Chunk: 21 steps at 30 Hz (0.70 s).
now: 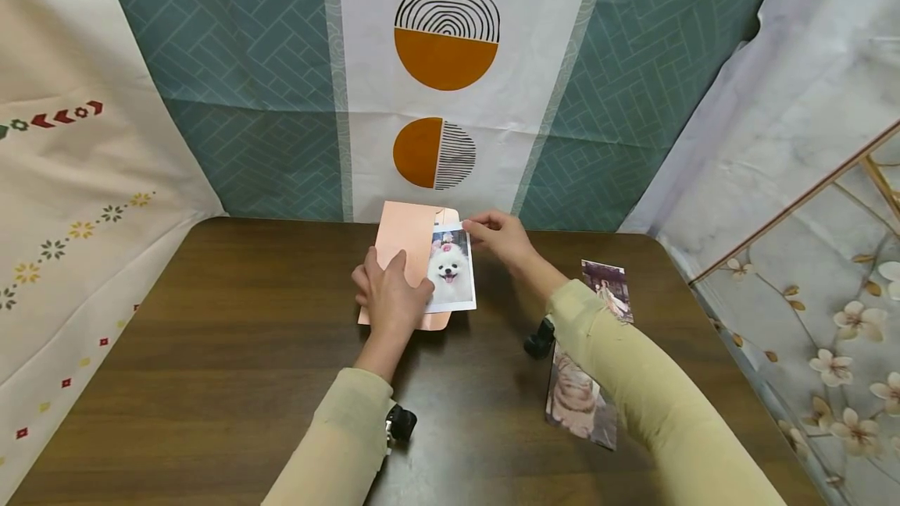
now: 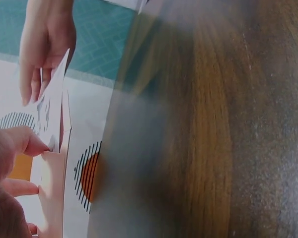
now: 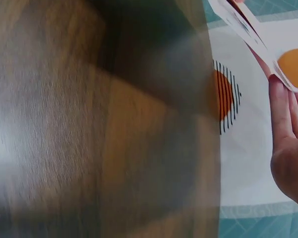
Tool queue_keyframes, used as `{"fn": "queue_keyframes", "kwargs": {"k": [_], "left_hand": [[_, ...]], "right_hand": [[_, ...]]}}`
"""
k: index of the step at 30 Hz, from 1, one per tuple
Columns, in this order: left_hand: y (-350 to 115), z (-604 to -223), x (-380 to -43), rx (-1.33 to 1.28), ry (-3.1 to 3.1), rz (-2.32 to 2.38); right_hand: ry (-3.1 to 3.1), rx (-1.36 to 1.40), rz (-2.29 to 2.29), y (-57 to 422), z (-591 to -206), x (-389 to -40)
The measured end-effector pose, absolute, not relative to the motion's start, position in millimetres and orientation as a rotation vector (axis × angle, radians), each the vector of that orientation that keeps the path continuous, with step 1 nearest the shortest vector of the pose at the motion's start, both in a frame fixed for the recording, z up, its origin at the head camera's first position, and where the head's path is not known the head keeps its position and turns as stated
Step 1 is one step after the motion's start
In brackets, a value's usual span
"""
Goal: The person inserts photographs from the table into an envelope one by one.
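A peach envelope (image 1: 402,236) stands near the back of the table, its open side facing right. Partway out of it shows a white-bordered photo (image 1: 450,276) of a fluffy white dog with pink bows. My left hand (image 1: 392,295) grips the envelope, with the thumb at its opening by the photo's edge; the left wrist view shows the thumb (image 2: 32,141) there too. With thumb and fingers my right hand (image 1: 502,239) pinches the photo's upper right corner. The right wrist view has that hand (image 3: 290,148) at the end of the photo (image 3: 246,32). The photo's left part is hidden inside the envelope.
Two more photos lie on the right of the brown table (image 1: 232,358): a dark one with a figure (image 1: 608,287) and a pinkish one (image 1: 573,397), both partly under my right sleeve. A patterned cloth (image 1: 450,100) hangs behind the table's back edge.
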State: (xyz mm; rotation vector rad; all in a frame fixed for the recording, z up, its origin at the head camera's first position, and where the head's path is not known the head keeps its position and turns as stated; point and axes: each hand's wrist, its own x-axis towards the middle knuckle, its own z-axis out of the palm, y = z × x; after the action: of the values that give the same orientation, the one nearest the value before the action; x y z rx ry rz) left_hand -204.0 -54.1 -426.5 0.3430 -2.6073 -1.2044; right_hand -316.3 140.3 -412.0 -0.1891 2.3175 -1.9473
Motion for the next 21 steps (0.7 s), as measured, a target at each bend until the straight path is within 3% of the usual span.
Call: {"fn": "queue_keyframes", "kwargs": {"k": [21], "left_hand": [[-50, -425, -206, 0.312, -2.574, -1.242]], "right_hand": [[2.357, -0.276, -1.841, 138, -405, -322]]}}
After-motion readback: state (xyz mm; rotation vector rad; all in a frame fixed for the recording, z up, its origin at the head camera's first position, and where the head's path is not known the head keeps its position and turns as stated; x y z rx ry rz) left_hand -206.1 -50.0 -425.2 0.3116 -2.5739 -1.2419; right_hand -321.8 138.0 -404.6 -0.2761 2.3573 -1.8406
